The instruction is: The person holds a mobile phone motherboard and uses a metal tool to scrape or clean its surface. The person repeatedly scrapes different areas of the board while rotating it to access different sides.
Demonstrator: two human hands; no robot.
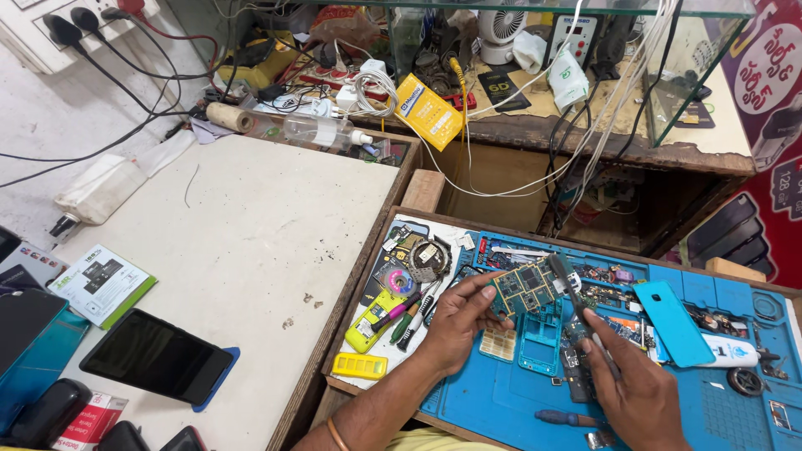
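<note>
A small green circuit board is held up over the blue rubber work mat, pinched at its left edge by the fingers of the left hand, which are closed on it. A slim dark brush-like tool is gripped in the closed fingers of the right hand, its tip laid against the board's right edge. Directly below the board a light blue plastic phone frame is seen on the mat, and to the right a turquoise phone back cover is laid at a slant. The mat is set in a shallow wooden tray, strewn with screwdrivers, small parts and a yellow battery. To the left a pale, stained desk is spread out, on which a black phone and a green booklet are placed. Behind, a glass-fronted counter is cluttered with cables, a yellow packet and a small white fan.
</note>
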